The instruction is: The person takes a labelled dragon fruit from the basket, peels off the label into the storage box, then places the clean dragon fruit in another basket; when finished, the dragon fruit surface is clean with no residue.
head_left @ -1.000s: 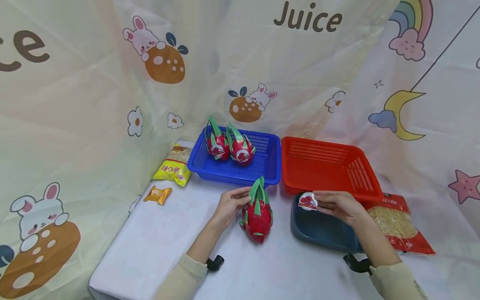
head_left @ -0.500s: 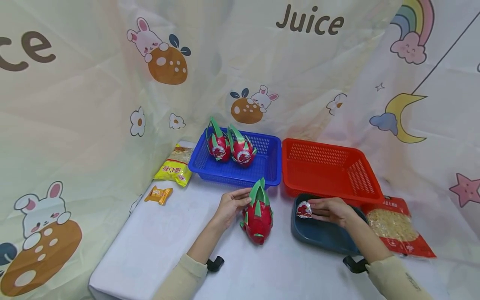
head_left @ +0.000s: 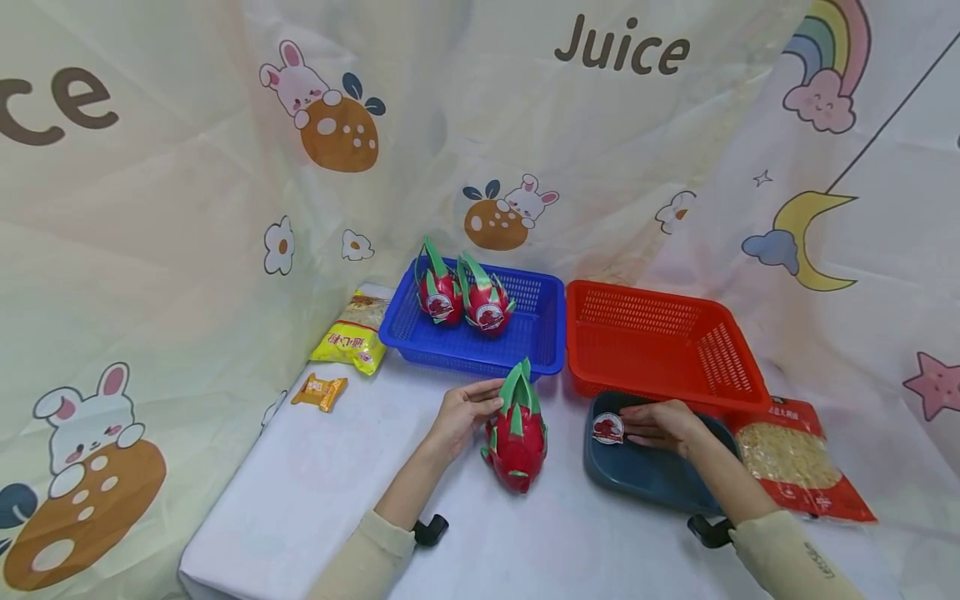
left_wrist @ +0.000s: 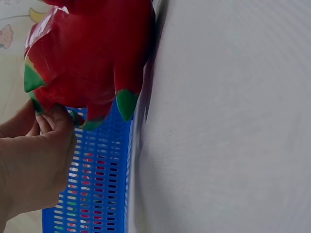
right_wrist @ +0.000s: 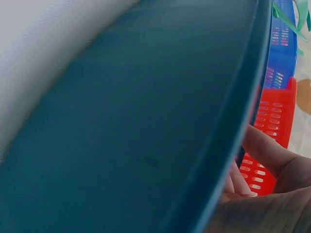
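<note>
The left hand (head_left: 459, 417) pinches the dragon fruit (head_left: 521, 450) at its left edge, near the green crown. The fruit lies in front of the blue basket (head_left: 480, 360), just right of that hand, its long axis running from far crown to blunt near end. The right hand (head_left: 663, 423), well apart from it, pinches 1 round sticker (head_left: 607, 428) at the dark tray (head_left: 652, 479); contact with the tray is unclear.

From the dragon fruit (head_left: 516, 450), head view: bench (head_left: 528, 550) is lying open toward 5 and 6, and a gap is running at 3 o'clock before the dark tray (head_left: 637, 482) is butting in. Blue basket (head_left: 528, 333) is blocking 11 to 12, red basket (head_left: 637, 354) is sitting at 2, left hand (head_left: 461, 415) and forearm (head_left: 412, 483) are crowding 8 to 10.
</note>
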`<state>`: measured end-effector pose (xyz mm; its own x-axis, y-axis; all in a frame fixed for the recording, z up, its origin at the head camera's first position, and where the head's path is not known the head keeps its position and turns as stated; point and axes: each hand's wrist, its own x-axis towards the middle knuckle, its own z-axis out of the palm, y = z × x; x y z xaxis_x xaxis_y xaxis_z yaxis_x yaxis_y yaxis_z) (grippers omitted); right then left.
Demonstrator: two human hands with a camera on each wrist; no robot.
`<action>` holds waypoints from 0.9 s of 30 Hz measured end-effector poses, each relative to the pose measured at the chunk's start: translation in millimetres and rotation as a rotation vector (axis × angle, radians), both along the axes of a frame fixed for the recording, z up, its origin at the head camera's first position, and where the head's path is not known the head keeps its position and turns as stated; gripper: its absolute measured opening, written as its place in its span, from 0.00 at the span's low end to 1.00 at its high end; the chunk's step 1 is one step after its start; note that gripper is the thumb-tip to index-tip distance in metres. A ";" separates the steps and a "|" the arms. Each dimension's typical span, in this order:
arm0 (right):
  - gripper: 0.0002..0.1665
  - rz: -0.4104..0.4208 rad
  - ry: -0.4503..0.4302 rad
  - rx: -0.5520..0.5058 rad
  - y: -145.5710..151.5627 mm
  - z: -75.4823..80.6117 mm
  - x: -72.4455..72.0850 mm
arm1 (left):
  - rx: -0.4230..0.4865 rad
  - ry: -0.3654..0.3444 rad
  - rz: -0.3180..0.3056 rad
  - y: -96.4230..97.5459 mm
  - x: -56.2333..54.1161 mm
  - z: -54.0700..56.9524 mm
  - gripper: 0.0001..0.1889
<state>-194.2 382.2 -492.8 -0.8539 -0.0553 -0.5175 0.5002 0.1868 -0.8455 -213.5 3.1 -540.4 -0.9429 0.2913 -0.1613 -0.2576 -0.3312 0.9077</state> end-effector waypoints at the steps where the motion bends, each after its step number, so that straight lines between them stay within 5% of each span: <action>1: 0.23 0.005 0.001 -0.002 -0.2 -0.5 0.0 | -0.001 0.000 0.001 -0.4 0.2 0.2 0.22; 27: 0.28 -0.012 0.044 -0.095 -12.9 -1.0 8.6 | 0.020 -0.009 -0.004 -1.0 -2.0 -1.8 0.21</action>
